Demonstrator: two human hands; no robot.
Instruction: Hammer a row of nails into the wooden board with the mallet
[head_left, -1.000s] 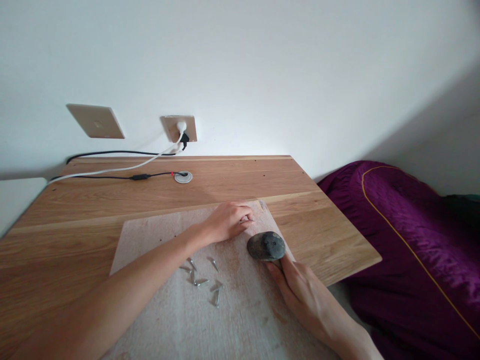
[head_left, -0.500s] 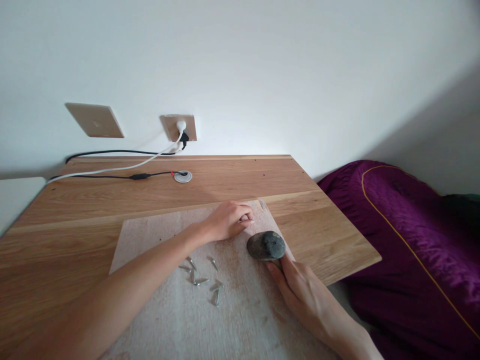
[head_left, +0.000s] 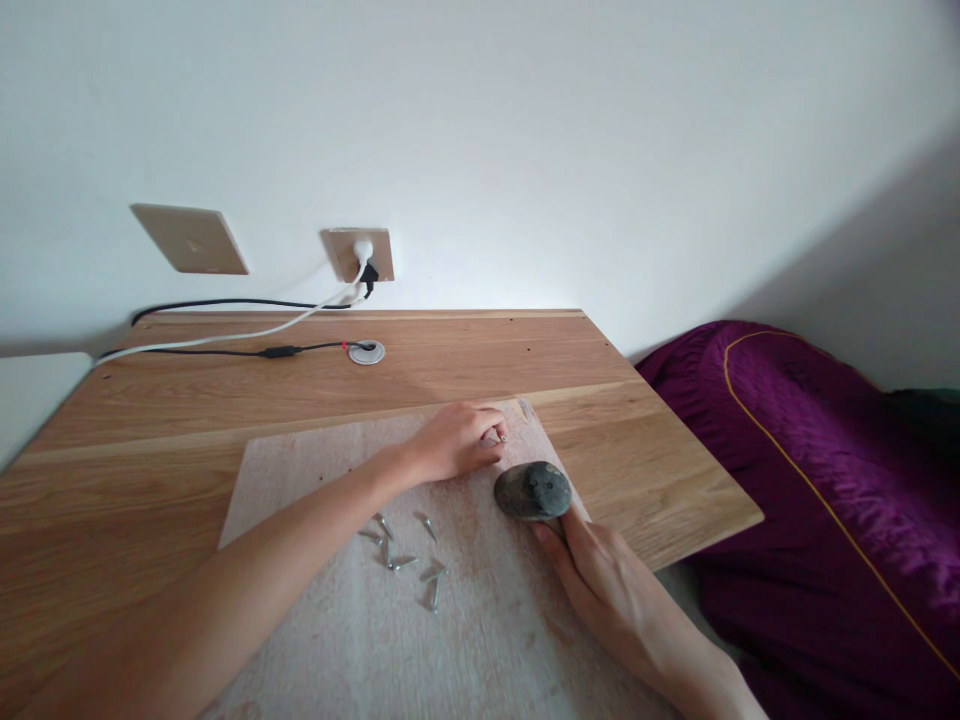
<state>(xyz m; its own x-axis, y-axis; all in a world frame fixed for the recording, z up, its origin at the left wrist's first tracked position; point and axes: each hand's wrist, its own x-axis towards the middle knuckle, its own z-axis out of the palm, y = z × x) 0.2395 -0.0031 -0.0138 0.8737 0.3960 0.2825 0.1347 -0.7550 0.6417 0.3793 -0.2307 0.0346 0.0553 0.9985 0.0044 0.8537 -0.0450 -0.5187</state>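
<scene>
My left hand (head_left: pixel 459 440) rests on a pale wooden board (head_left: pixel 495 620) near its far right corner. Its thumb and fingers pinch a small screw (head_left: pixel 504 438), of which only the shiny tip end shows. Closed around the handle of a hammer, my right hand (head_left: pixel 600 570) is at the board's right side. The dark, rounded hammer head (head_left: pixel 532 491) is just nearer to me than the pinched fingers and apart from them; most of the handle is hidden. Several loose silver screws (head_left: pixel 434 592) lie scattered on the board, right of my left forearm.
Under the board is a wooden desk (head_left: pixel 660 430) against a white wall. Black and white cables (head_left: pixel 292 325) run along its back left to a wall socket (head_left: pixel 379 250), one through a round grommet (head_left: pixel 367 353). Purple fabric (head_left: pixel 810 480) lies beyond the right edge.
The fingers of my left hand have shifted slightly, and the end of the screw now shows between them. The hammer and my right hand have stayed almost still.
</scene>
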